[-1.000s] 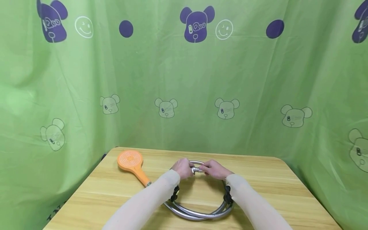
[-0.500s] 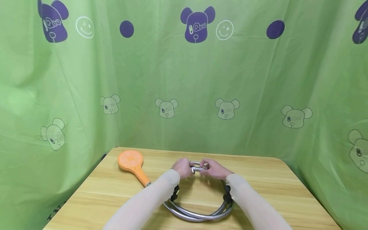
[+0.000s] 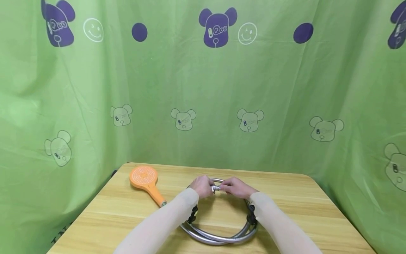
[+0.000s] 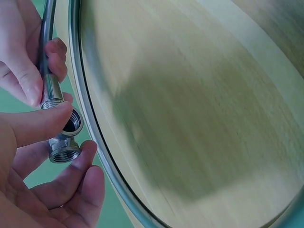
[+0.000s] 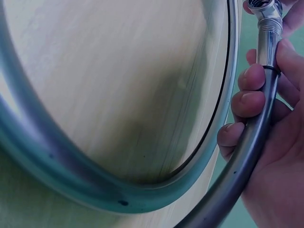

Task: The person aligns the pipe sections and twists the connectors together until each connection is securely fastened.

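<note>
A metal tee-shaped pipe fitting (image 4: 65, 148) with threaded openings is pinched between the thumb and fingers of my left hand (image 3: 202, 186). Beside it, my right hand (image 3: 238, 188) grips the end of a silver shower hose (image 3: 219, 240), its fingers curled round the metal hose nut (image 5: 268, 47) and the tube below. Nut and fitting meet in line, with some thread showing at the joint in both wrist views. The rest of the hose lies coiled on the table under my wrists. Part of the fitting is hidden by my left thumb.
An orange shower head (image 3: 144, 176) lies face up at the table's back left, its handle end near my left sleeve. The wood-grain table (image 3: 295, 208) has a green printed curtain (image 3: 215, 81) behind it and at both sides.
Half a second ago my right fingers were loosened and spread at the hose nut; now they are closed round it again. My left hand and the shower head have stayed in place.
</note>
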Motion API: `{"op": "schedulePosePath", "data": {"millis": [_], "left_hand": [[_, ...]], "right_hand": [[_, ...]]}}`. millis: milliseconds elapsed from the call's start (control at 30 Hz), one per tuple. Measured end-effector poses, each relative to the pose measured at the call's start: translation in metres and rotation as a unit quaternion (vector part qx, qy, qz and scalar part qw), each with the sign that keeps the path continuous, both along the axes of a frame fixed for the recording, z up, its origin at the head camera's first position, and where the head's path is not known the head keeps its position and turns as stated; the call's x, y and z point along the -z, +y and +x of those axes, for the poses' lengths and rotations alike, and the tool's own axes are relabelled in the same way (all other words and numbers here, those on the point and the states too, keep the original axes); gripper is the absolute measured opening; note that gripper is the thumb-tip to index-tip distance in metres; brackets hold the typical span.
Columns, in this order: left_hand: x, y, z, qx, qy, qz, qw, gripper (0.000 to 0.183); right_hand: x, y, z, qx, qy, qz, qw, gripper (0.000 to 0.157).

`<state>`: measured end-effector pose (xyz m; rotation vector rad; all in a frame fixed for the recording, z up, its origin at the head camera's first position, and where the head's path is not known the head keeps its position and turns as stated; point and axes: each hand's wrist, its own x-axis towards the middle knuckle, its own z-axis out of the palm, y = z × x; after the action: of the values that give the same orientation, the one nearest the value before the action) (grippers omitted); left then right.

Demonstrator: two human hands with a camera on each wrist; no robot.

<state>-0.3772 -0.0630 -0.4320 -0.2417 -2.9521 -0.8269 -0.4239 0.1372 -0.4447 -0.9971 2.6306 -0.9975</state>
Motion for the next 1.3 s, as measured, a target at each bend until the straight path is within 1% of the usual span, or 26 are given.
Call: {"op": "schedulePosePath", "data": {"millis": [133, 233, 333, 400, 467, 567, 633, 733, 900, 1067, 1200, 1300], "left_hand": [[-0.0009, 0.0003, 0.0005, -0.003, -0.002, -0.001, 1.0000, 0.032], [-0.0012, 0.0003, 0.0002, -0.005, -0.003, -0.001, 1.0000, 0.032], [-0.0014, -0.0001, -0.0002, -0.004, 0.000, 0.002, 1.0000, 0.033], [-0.0011, -0.0005, -0.0007, -0.001, 0.003, 0.003, 1.0000, 0.033], [-0.0015, -0.0009, -0.0008, 0.001, 0.004, 0.006, 1.0000, 0.034], [-0.0017, -0.0012, -0.0005, 0.001, 0.006, 0.006, 1.0000, 0.035], [-0.0019, -0.0011, 0.0001, -0.001, 0.004, 0.007, 1.0000, 0.036], [-0.0008, -0.0011, -0.0003, -0.002, 0.003, 0.010, 0.9999, 0.036], [0.0010, -0.0022, -0.0010, 0.006, 0.004, 0.012, 0.9999, 0.034], [0.0026, -0.0025, -0.0016, 0.004, 0.006, 0.010, 0.9999, 0.033], [0.0025, -0.0014, -0.0013, 0.003, 0.005, 0.010, 0.9999, 0.031], [0.0023, -0.0002, -0.0010, 0.004, 0.003, 0.011, 0.9999, 0.030]], "right_hand": [[-0.0007, -0.0005, 0.0007, 0.000, -0.011, 0.001, 1.000, 0.036], [-0.0012, -0.0023, 0.0018, 0.013, -0.029, -0.005, 0.999, 0.038], [-0.0009, -0.0041, 0.0032, 0.038, -0.055, -0.021, 0.998, 0.034], [-0.0008, -0.0053, 0.0045, 0.054, -0.075, -0.035, 0.995, 0.028], [-0.0006, -0.0056, 0.0051, 0.064, -0.085, -0.046, 0.993, 0.023], [0.0014, -0.0055, 0.0034, 0.063, -0.079, -0.051, 0.994, 0.025], [0.0029, -0.0045, 0.0021, 0.056, -0.065, -0.051, 0.995, 0.026], [0.0035, -0.0032, 0.0017, 0.045, -0.052, -0.049, 0.996, 0.023], [0.0022, -0.0015, 0.0033, 0.030, -0.048, -0.045, 0.997, 0.017], [0.0004, -0.0008, 0.0031, 0.018, -0.038, -0.028, 0.999, 0.015], [0.0002, -0.0005, 0.0020, 0.015, -0.040, -0.013, 0.999, 0.022], [0.0011, 0.0000, 0.0011, 0.021, -0.047, -0.011, 0.999, 0.031]]}}
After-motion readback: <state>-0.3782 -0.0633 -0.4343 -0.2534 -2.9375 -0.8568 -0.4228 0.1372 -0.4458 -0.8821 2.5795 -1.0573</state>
